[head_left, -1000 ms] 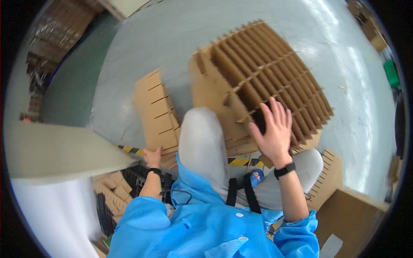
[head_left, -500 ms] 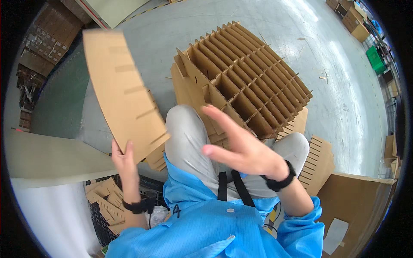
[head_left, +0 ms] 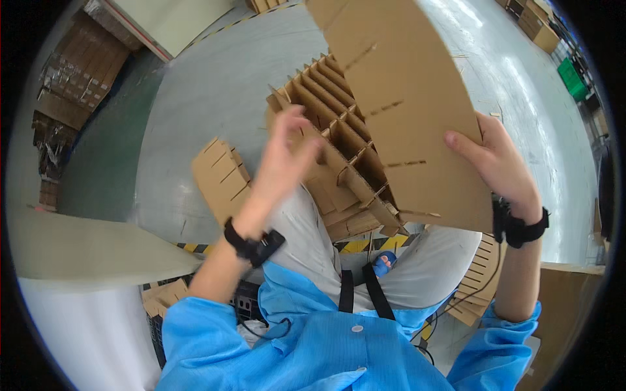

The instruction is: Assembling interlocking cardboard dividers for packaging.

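My right hand [head_left: 497,158] grips a large slotted cardboard sheet [head_left: 417,111] by its right edge, thumb on the near face. The sheet hangs tilted over the right part of a cardboard divider grid [head_left: 339,124] and hides much of it; its slots run in from the left edge. Empty, with fingers apart and slightly curled, my left hand [head_left: 287,153] hovers over the grid's left side, a little blurred; whether it touches the cardboard I cannot tell.
Slotted cardboard sheets [head_left: 225,176] lie on the floor to the left, and more slotted pieces [head_left: 476,280] lie right of my knee. A black crate [head_left: 155,326] holds cardboard scraps at the lower left. A cardboard box [head_left: 574,300] stands at the right.
The slotted sheet has gone from my left hand to my right and swung from the left side over the grid. My left hand, now empty, has moved right to the grid.
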A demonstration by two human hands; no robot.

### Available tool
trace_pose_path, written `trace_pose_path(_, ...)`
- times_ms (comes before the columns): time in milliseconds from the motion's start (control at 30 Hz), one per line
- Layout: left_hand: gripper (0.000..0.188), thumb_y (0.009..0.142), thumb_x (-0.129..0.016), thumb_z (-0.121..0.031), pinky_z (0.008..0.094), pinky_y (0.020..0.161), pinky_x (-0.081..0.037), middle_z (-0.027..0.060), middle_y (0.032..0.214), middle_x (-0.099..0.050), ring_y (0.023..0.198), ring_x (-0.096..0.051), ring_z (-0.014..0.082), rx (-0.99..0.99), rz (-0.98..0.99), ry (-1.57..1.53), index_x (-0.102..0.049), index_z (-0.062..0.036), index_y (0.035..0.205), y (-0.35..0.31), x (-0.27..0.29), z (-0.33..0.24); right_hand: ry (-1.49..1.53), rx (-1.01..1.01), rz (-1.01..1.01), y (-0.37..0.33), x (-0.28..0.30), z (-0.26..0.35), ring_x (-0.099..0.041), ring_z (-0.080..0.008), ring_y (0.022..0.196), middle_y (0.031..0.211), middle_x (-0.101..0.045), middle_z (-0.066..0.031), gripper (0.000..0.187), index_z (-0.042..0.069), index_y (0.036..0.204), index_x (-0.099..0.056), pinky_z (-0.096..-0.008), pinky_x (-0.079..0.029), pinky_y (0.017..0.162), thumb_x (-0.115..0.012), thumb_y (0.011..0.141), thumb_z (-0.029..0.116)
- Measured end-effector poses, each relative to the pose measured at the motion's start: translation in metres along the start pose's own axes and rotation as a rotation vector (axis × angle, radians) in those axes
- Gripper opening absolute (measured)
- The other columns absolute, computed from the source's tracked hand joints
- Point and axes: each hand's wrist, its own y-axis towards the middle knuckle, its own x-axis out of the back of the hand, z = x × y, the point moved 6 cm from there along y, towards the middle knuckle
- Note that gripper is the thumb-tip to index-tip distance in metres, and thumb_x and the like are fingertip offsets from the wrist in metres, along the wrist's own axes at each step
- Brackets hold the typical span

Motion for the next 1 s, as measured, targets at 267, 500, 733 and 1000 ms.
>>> trace_pose_path(267, 0.046, 0.096, -0.051, -0.013, 0.0408, 0.107, -0.038, 0.0228, 0.141, -0.049, 0.133, -0.046, 0.0296, 0.204, -0.431, 0.19, -0.042, -0.0029, 0.14, 0.141, 0.083, 0.163, -0.262, 0.056, 0.276, 0.045, -0.028, 0.006, -0.066, -0.0399, 0.081, 0.087, -0.066, -0.0275, 0.029, -0.007, 0.109, -0.06, -0.0423, -0.052, 0.078, -0.057, 0.091, 0.015)
trace_pose_path(500, 0.034, 0.101, -0.04, -0.014, 0.0334, 0.083, -0.049, 0.0108, 0.105, -0.065, 0.095, -0.061, 0.0183, 0.1, -0.372, -0.01, -0.056, -0.0016, 0.127, 0.183, 0.048, 0.134, -0.403, -0.12, 0.462, 0.049, -0.038, 0.004, -0.062, -0.0467, 0.079, 0.076, -0.063, -0.0288, 0.024, -0.004, 0.104, -0.053, -0.0521, -0.05, 0.071, -0.057, 0.091, 0.015)
trace_pose_path(733, 0.028, 0.104, -0.04, -0.023, 0.0237, 0.073, -0.043, -0.0022, 0.095, -0.062, 0.086, -0.057, 0.0083, 0.201, -0.184, -0.128, -0.061, -0.0107, 0.117, 0.188, 0.045, 0.139, -0.334, -0.092, 0.399, 0.054, -0.033, 0.0, -0.062, -0.0461, 0.077, 0.073, -0.062, -0.0283, 0.023, -0.004, 0.103, -0.053, -0.0518, -0.049, 0.07, -0.057, 0.089, 0.013)
trace_pose_path(1000, 0.027, 0.101, -0.041, -0.026, 0.0323, 0.085, -0.041, -0.0021, 0.103, -0.066, 0.098, -0.059, 0.0115, 0.234, -0.153, -0.118, -0.061, -0.0146, 0.114, 0.191, 0.045, 0.143, -0.391, -0.004, 0.348, 0.053, -0.032, -0.002, -0.062, -0.0468, 0.081, 0.075, -0.062, -0.0281, 0.019, -0.005, 0.097, -0.054, -0.0515, -0.05, 0.074, -0.057, 0.086, 0.011)
